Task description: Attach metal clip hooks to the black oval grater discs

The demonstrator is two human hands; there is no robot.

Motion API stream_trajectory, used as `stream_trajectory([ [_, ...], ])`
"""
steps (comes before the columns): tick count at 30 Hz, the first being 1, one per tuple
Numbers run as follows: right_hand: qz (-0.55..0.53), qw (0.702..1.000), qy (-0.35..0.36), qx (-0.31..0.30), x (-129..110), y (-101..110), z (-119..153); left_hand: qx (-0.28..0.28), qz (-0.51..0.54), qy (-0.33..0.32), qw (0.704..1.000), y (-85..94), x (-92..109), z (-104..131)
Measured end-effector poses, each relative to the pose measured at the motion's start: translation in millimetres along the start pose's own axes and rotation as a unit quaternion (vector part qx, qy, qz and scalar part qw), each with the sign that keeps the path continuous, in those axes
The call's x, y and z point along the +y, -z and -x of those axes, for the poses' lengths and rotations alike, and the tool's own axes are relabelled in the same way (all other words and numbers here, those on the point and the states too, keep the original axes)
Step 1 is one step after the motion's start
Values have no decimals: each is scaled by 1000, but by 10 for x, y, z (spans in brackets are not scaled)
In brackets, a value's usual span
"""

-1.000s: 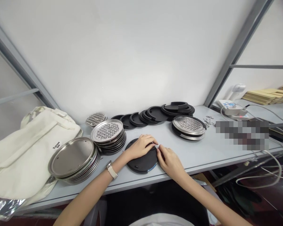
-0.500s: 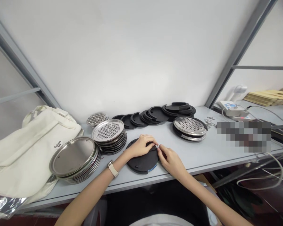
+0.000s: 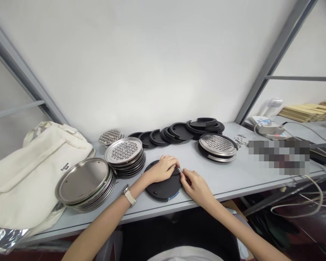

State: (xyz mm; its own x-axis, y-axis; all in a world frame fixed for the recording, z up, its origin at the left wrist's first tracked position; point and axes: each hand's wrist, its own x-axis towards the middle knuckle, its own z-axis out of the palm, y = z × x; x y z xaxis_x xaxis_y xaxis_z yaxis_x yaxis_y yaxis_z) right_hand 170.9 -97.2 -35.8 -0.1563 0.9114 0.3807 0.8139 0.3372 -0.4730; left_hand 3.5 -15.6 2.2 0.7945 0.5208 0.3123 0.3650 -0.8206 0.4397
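The black disc (image 3: 164,189) lies near the front edge of the worktop (image 3: 250,177). The left hand (image 3: 164,169) rests on it, fingers bent; its grip cannot be determined. The right hand (image 3: 195,184) pinches a small metal piece (image 3: 179,170) at the disc's rim.

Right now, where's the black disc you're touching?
In the head view, the black disc lies near the table's front edge, under the left hand, right of stacked graters.
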Motion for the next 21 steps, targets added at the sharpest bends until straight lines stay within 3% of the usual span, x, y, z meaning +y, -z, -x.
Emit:
stream_trajectory([
  [8, -7, 1000, 10, 5, -20, 16, -4, 73, 10, 59, 996, 10, -6, 14],
  [14, 2, 1000, -2, 5, -24, 15, 17, 10, -80, 118, 990, -10, 7, 32],
  [21, 10, 1000, -7, 8, -38, 29, 29, -1, -122, 141, 982, -15, 17, 11],
])
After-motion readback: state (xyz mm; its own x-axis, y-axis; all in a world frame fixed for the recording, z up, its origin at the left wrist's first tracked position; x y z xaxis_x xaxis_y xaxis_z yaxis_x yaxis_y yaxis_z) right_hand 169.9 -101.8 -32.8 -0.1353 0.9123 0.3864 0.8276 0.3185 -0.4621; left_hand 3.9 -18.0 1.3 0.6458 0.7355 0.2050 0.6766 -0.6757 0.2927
